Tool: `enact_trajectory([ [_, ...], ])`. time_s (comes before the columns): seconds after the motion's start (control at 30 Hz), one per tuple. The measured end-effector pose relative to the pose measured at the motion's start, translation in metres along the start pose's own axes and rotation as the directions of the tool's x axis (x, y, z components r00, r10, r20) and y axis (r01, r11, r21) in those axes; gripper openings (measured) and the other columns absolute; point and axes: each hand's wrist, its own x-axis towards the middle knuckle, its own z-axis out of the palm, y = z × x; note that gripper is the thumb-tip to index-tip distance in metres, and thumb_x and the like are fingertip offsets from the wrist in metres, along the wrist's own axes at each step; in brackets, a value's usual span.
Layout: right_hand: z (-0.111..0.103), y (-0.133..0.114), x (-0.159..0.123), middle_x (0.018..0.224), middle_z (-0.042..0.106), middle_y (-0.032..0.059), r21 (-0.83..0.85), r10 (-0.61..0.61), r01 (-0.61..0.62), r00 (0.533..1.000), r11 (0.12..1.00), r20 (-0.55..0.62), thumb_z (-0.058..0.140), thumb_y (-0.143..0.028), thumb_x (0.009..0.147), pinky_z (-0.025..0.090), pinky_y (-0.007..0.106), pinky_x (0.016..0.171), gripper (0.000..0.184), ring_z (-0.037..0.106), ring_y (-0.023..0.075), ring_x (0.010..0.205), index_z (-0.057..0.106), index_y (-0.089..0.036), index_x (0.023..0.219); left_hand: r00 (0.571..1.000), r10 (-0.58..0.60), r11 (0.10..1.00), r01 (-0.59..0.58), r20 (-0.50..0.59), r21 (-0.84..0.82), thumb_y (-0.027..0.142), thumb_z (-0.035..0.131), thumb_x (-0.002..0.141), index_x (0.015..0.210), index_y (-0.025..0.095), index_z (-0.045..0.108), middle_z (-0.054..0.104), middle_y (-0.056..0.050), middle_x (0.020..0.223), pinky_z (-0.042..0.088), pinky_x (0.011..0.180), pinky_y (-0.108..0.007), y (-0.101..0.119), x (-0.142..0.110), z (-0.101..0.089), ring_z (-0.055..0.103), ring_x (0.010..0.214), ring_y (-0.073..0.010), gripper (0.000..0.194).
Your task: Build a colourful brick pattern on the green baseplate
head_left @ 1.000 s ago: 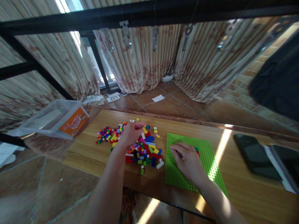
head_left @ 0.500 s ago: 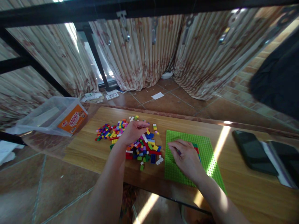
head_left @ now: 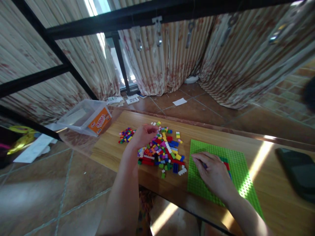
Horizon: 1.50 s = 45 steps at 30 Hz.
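Note:
A heap of small coloured bricks (head_left: pixel 162 150) lies on the wooden table (head_left: pixel 118 154). My left hand (head_left: pixel 142 136) rests on the heap's left part with its fingers curled down among the bricks; what it holds, if anything, is hidden. To the right lies a green studded baseplate (head_left: pixel 241 164). My right hand (head_left: pixel 214 172) lies on the baseplate with fingers closed, pinching something small and dark that I cannot name. A few red and blue bricks (head_left: pixel 227 165) show on the plate beside that hand.
A clear plastic box with an orange label (head_left: pixel 91 118) stands at the table's far left end. A dark phone (head_left: pixel 297 170) lies at the right. Black metal bars (head_left: pixel 56 49) cross above. Curtains hang behind, papers lie on the tiled floor.
The view has swung left, so everything sits further right in the picture. My left hand has shifted slightly left across the heap. My right hand stays on the baseplate.

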Motion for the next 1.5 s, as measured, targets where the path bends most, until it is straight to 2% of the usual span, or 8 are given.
enact_trajectory([
  [0.2, 0.0, 0.001, -0.002, 0.09, 0.071, 0.0049, -0.011, -0.038, 0.038, 0.999, 0.999, -0.019, 0.049, -0.029, 0.093, 0.046, 0.037, 0.079, 0.023, 0.064, 0.0206, 0.082, 0.071, -0.022, 0.093, 0.998, -0.015, 0.974, 0.026, -0.055, 0.225, 0.01, 0.056, 0.067, 0.096, 0.015, 0.074, 0.073, -0.003, 0.086, 0.048, 0.066, -0.024, -0.012, -0.015, -0.022, 0.062, 0.07, -0.0146, 0.035],
  [0.5, 0.003, 0.005, -0.003, 0.091, 0.071, 0.0052, -0.013, -0.084, 0.084, 0.996, 0.996, 0.02, 0.048, -0.03, 0.094, 0.045, 0.036, 0.078, 0.024, 0.065, 0.0212, 0.083, 0.07, -0.022, 0.092, 0.996, -0.068, 0.869, 0.084, -0.049, 0.489, 0.005, 0.057, 0.067, 0.094, 0.017, 0.075, 0.073, -0.002, 0.079, 0.047, 0.068, -0.025, -0.004, -0.015, -0.009, 0.062, 0.071, -0.0155, 0.035],
  [0.93, 0.003, 0.006, -0.003, 0.091, 0.071, 0.0048, -0.013, -0.088, 0.088, 0.996, 0.996, 0.034, 0.049, -0.03, 0.094, 0.044, 0.037, 0.078, 0.022, 0.065, 0.0217, 0.084, 0.069, -0.023, 0.095, 0.996, -0.093, 0.814, 0.073, 0.005, 0.576, 0.013, 0.062, 0.068, 0.109, 0.025, 0.071, 0.074, -0.002, 0.096, 0.051, 0.08, -0.031, 0.002, -0.012, 0.005, 0.067, 0.09, -0.023, 0.043],
  [1.1, 0.003, 0.005, -0.003, 0.09, 0.071, 0.0053, -0.017, -0.076, 0.077, 0.996, 0.997, 0.043, 0.047, -0.031, 0.094, 0.044, 0.038, 0.079, 0.024, 0.065, 0.022, 0.083, 0.07, -0.022, 0.092, 0.995, -0.095, 0.806, 0.103, -0.044, 0.582, 0.015, 0.063, 0.071, 0.108, 0.024, 0.072, 0.074, -0.005, 0.095, 0.051, 0.081, -0.034, 0.004, -0.011, 0.008, 0.067, 0.089, -0.0242, 0.038],
  [1.23, 0.001, 0.002, -0.001, 0.09, 0.071, 0.0055, 0.018, -0.042, 0.041, 0.998, 0.999, 0.037, 0.048, -0.03, 0.094, 0.044, 0.038, 0.08, 0.024, 0.064, 0.0217, 0.083, 0.07, -0.022, 0.092, 0.998, -0.037, 0.862, 0.054, -0.045, 0.504, 0.015, 0.065, 0.07, 0.101, 0.022, 0.073, 0.074, -0.004, 0.089, 0.051, 0.075, -0.03, 0.005, -0.013, 0.004, 0.066, 0.079, -0.0202, 0.032],
  [1.33, -0.001, -0.005, 0.001, 0.09, 0.071, 0.0057, 0.111, 0.027, -0.026, 1.0, 0.993, -0.01, 0.05, -0.031, 0.093, 0.045, 0.038, 0.08, 0.023, 0.064, 0.0211, 0.083, 0.071, -0.022, 0.093, 0.999, 0.037, 0.946, -0.029, -0.021, 0.322, 0.015, 0.065, 0.072, 0.104, 0.019, 0.071, 0.072, -0.002, 0.083, 0.05, 0.068, -0.027, 0.009, -0.015, 0.006, 0.064, 0.07, -0.0159, 0.033],
  [1.43, -0.001, -0.017, 0.004, 0.091, 0.071, 0.0067, 0.33, 0.178, -0.146, 0.981, 0.933, -0.07, 0.055, -0.035, 0.09, 0.048, 0.035, 0.078, 0.023, 0.064, 0.0201, 0.084, 0.07, -0.021, 0.098, 0.989, 0.151, 0.982, -0.149, -0.003, 0.117, 0.017, 0.065, 0.075, 0.105, 0.016, 0.07, 0.07, -0.004, 0.086, 0.051, 0.066, -0.026, 0.019, -0.016, 0.024, 0.064, 0.071, -0.0146, 0.03],
  [1.5, 0.002, -0.024, 0.008, 0.087, 0.071, 0.0056, 0.519, 0.307, -0.227, 0.949, 0.824, -0.073, 0.06, -0.038, 0.086, 0.05, 0.033, 0.075, 0.026, 0.064, 0.0186, 0.08, 0.069, -0.02, 0.102, 0.97, 0.242, 0.97, -0.242, 0.01, -0.002, 0.016, 0.065, 0.077, 0.105, 0.016, 0.069, 0.069, -0.005, 0.091, 0.052, 0.071, -0.027, 0.028, -0.016, 0.043, 0.065, 0.077, -0.0144, 0.029],
])
